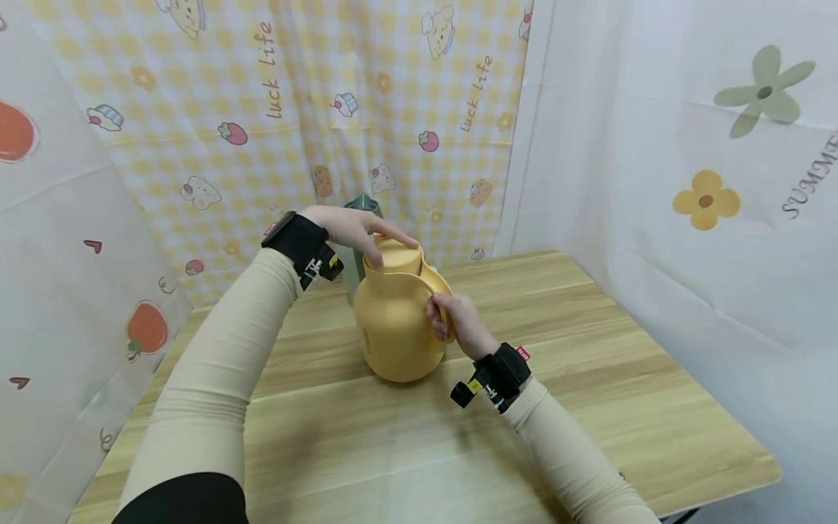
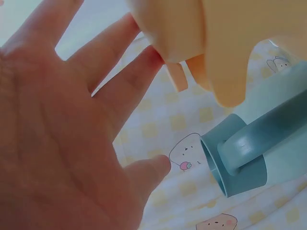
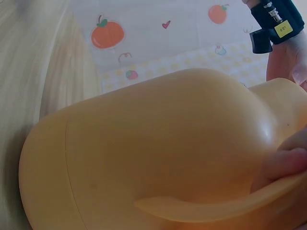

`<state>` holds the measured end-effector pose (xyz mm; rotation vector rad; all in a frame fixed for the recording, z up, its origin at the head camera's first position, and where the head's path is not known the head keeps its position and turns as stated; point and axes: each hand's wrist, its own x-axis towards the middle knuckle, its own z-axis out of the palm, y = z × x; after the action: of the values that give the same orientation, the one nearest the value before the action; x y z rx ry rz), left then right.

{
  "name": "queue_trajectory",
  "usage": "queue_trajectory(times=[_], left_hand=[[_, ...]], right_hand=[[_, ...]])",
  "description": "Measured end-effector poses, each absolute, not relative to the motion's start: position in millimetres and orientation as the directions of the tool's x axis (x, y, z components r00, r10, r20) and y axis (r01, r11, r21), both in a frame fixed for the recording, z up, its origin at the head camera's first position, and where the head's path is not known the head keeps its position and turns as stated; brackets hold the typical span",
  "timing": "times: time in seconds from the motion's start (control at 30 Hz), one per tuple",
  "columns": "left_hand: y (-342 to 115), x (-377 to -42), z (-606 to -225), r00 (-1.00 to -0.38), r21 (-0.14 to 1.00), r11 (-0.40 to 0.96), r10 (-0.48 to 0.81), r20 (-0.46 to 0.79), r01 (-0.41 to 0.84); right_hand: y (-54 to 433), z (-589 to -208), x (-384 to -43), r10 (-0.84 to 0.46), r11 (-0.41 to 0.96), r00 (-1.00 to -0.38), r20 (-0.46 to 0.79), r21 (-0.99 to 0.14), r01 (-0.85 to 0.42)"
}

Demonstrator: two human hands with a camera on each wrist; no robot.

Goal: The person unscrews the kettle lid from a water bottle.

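A yellow insulated jug (image 1: pixel 393 327) stands upright on the wooden table, its handle towards the right. My right hand (image 1: pixel 456 318) grips that handle (image 3: pixel 192 211), with fingers curled through it. Over the jug's mouth, my left hand (image 1: pixel 350 227) holds the round yellow lid (image 1: pixel 398 256), thumb at its near side and fingers spread across it. In the left wrist view, fingertips (image 2: pixel 153 55) touch the edge of the lid; the thumb is out of that view. The lid sits in the neck; whether it is loose cannot be told.
Close behind the yellow jug stands a green-grey jug (image 1: pixel 364 204), partly hidden; its handle (image 2: pixel 273 129) and open rim show in the left wrist view. Patterned curtains (image 1: pixel 406 109) hang behind and beside the wooden table (image 1: pixel 556 349).
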<state>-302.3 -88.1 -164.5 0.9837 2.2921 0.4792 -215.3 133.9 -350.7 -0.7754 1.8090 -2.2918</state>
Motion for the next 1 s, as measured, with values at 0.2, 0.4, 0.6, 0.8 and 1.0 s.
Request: queue_trajectory(times=[0.2, 0.4, 0.6, 0.8, 1.0], left_hand=[[-89.1, -300.1, -163.6, -0.576, 0.520, 0.663, 0.740, -0.348, 0.538], [-89.5, -296.3, -162.4, -0.593, 0.525, 0.668, 0.732, -0.335, 0.527], [-89.5, -296.6, -165.4, -0.595, 0.517, 0.668, 0.732, -0.331, 0.535], [-87.1, -295.3, -166.7, -0.607, 0.487, 0.675, 0.728, -0.318, 0.554], [-83.6, -294.8, -172.7, -0.657, 0.467, 0.701, 0.697, -0.288, 0.539]], right_hand=[[132.7, -349.1, -214.1, -0.367, -0.285, -0.869, 0.332, -0.929, -0.234], [132.1, -349.6, -215.6, -0.339, -0.276, -0.886, 0.316, -0.934, -0.227], [125.8, -351.7, -208.8, -0.321, -0.284, -0.891, 0.321, -0.930, -0.233], [121.2, -353.3, -204.1, -0.314, -0.278, -0.892, 0.324, -0.930, -0.240], [120.9, -356.6, -205.9, -0.309, -0.266, -0.895, 0.323, -0.932, -0.245]])
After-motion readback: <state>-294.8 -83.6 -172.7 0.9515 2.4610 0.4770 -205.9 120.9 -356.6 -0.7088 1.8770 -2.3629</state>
